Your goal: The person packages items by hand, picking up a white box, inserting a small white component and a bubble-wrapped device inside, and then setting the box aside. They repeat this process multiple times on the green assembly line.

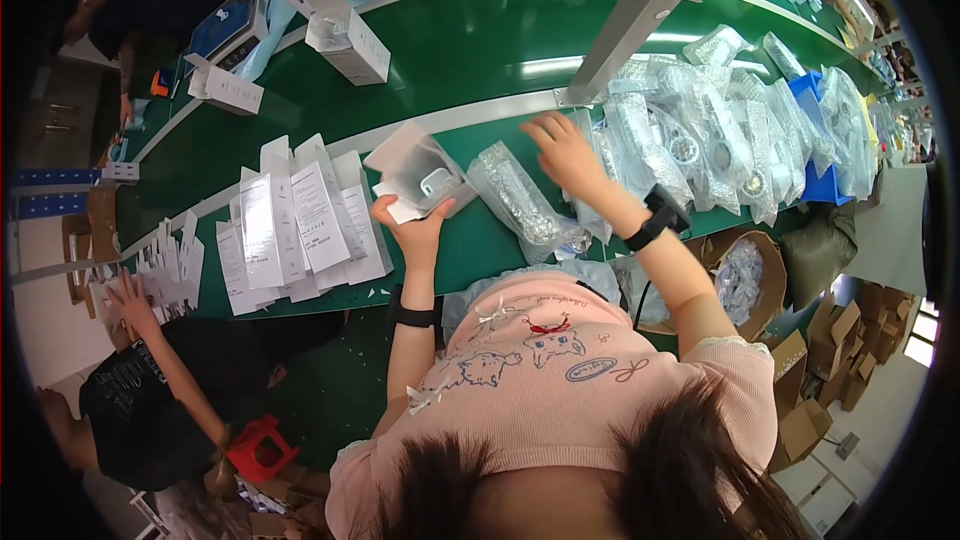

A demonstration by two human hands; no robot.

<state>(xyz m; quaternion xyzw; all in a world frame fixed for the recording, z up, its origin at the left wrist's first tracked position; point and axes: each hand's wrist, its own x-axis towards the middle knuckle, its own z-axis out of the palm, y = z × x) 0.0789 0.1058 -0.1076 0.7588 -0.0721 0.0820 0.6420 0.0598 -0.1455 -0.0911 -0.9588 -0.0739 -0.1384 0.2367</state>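
Head view: from my remote seat I look down on a green bench point(470, 40) that bends across the picture, a metal post point(640, 25) rising from its pale rail.
Heap: clear-bagged parts point(710, 130) pile up on the right side of the bench, against a blue bin point(825, 185).
Stack: white flat cartons point(300, 230) lean over one another on the left.
Right arm: it comes up from the lower right and slants leftward, a black band with a dark device point(665, 212) at the wrist.
Left arm: it rises nearly straight from below, elbow bent close to the body, a black wristband point(416, 318) on it.
Pack: one bagged part point(520, 200) lies slantwise on the bench, between the box and the heap, its upper end near the box.
Box: a white open box point(405, 165) is in the left hand, tilted, its mouth turned up toward my camera.
Right hand point(565, 150): palm down, fingers stretched leftward and loosely spread, gripping nothing; I cannot tell whether it touches the bagging beside it.
Left hand point(415, 225): thumb and fingers pinch the box's lower edge from below.
Insert: a small white piece point(437, 182) shows inside the box.
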